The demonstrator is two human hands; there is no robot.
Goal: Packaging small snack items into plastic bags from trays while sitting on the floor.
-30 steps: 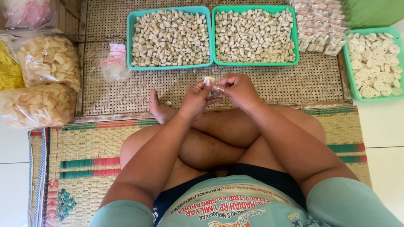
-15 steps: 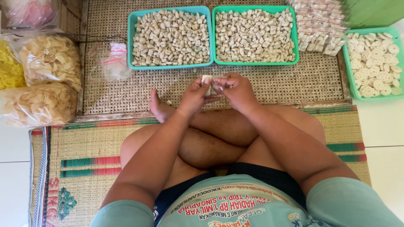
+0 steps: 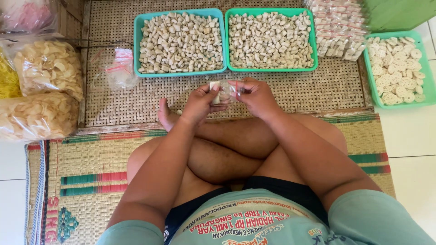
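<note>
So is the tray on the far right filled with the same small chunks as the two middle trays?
No, the right tray holds round flower-shaped crackers, unlike the chunks in the middle trays.

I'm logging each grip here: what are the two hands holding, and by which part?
Both hold one small clear plastic bag with pale pieces inside. The left hand pinches its left edge, the right hand its right edge.

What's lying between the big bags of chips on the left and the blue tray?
In the head view, a loose pile of small clear plastic bags lies on the woven mat between them.
</note>
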